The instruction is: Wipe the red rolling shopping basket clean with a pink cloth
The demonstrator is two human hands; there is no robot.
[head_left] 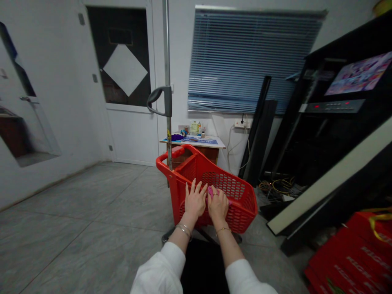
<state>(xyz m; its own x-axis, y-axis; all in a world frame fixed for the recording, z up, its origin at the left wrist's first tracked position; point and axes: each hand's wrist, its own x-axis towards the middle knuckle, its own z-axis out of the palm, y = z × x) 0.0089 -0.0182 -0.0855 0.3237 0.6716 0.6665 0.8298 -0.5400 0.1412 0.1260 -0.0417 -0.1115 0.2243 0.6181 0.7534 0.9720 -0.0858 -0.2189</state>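
Note:
A red plastic shopping basket on wheels (232,192) stands on the tiled floor in front of me, with a grey pull handle (161,100) on a metal pole rising from its far end. My left hand (194,200) rests flat on the basket's near rim, fingers stretched and spread. Beside it my right hand (218,204) is closed on a small pink cloth (210,191), pressed against the same rim. Both wrists wear thin bracelets and white sleeves.
A small wooden table (196,145) with bottles and papers stands behind the basket under a window with blue blinds (245,57). A black machine with a screen (343,106) fills the right. Red printed bags (349,257) lie low right. A white door (125,81) is at left.

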